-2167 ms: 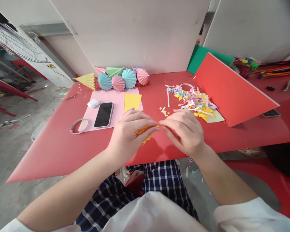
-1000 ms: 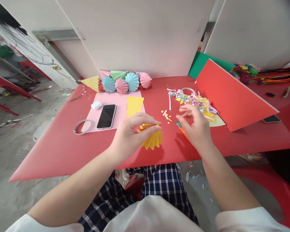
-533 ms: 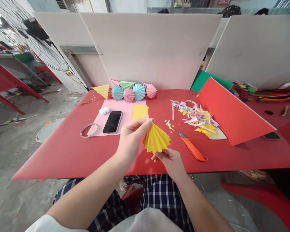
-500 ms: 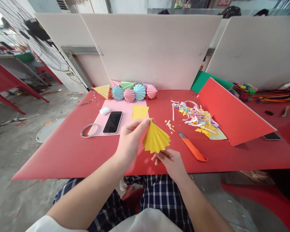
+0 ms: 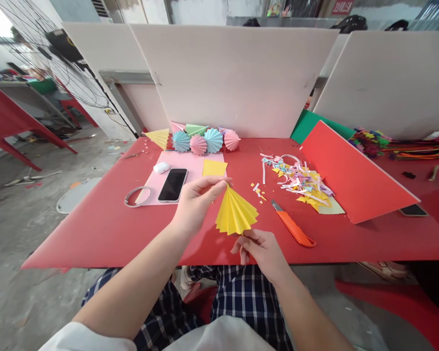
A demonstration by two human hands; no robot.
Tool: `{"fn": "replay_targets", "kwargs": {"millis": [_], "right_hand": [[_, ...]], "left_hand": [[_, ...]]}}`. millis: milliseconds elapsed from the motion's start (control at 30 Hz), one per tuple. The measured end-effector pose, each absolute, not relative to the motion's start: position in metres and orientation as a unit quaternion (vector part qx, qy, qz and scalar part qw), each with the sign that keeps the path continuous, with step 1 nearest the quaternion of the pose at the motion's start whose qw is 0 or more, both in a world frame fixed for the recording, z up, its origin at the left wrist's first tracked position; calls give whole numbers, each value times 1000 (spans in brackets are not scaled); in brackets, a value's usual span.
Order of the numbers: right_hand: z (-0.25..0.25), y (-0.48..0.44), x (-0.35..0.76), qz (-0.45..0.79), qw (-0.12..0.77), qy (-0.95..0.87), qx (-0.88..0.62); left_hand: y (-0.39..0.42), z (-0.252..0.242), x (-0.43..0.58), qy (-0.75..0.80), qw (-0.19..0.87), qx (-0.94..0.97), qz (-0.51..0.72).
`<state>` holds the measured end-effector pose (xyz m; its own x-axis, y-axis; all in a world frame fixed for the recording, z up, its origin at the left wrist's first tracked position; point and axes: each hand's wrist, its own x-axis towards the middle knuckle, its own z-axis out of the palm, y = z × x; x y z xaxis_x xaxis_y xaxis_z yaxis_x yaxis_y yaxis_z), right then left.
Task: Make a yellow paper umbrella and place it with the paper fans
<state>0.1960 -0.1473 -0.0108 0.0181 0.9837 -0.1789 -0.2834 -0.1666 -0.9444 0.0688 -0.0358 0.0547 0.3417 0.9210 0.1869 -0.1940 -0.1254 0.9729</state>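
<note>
A pleated yellow paper fan [image 5: 236, 212] hangs over the near side of the red table, its narrow tip up and its zigzag edge down. My left hand [image 5: 195, 200] pinches that tip between thumb and fingers. At the lower edge of the fan, the closed thumb and forefinger of my right hand [image 5: 261, 251] hold the paper; the exact contact is partly hidden. Behind my left hand lies a flat yellow paper piece [image 5: 214, 168] on a pink sheet [image 5: 195, 165]. An orange utility knife [image 5: 294, 228] rests to the right of the fan.
Folded paper fans [image 5: 197, 141] in several colours line the table's back edge. A phone [image 5: 173, 185], a white case [image 5: 161, 167] and a ring-shaped band [image 5: 138, 196] lie left. Paper scraps [image 5: 300, 180] are heaped right, beside a leaning red board [image 5: 358, 175].
My right hand has shifted slightly down along the fan's lower edge. The fan has turned a little, showing its pleats flatter. My left hand keeps its pinch on the tip.
</note>
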Motion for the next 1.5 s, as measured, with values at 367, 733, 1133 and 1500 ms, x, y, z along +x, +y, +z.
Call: {"fn": "replay_targets", "kwargs": {"millis": [367, 733, 1133, 1500], "right_hand": [[-19, -146, 194, 639, 498, -359, -465], [-17, -124, 191, 579, 550, -323, -507], [-19, -63, 167, 598, 490, -376, -510], [-19, 5, 149, 631, 587, -249, -441]], "left_hand": [[-28, 42, 69, 297, 657, 522, 457], [-5, 37, 51, 292, 679, 438, 512], [22, 21, 28, 319, 704, 401, 492], [31, -16, 9, 445, 576, 450, 517]]}}
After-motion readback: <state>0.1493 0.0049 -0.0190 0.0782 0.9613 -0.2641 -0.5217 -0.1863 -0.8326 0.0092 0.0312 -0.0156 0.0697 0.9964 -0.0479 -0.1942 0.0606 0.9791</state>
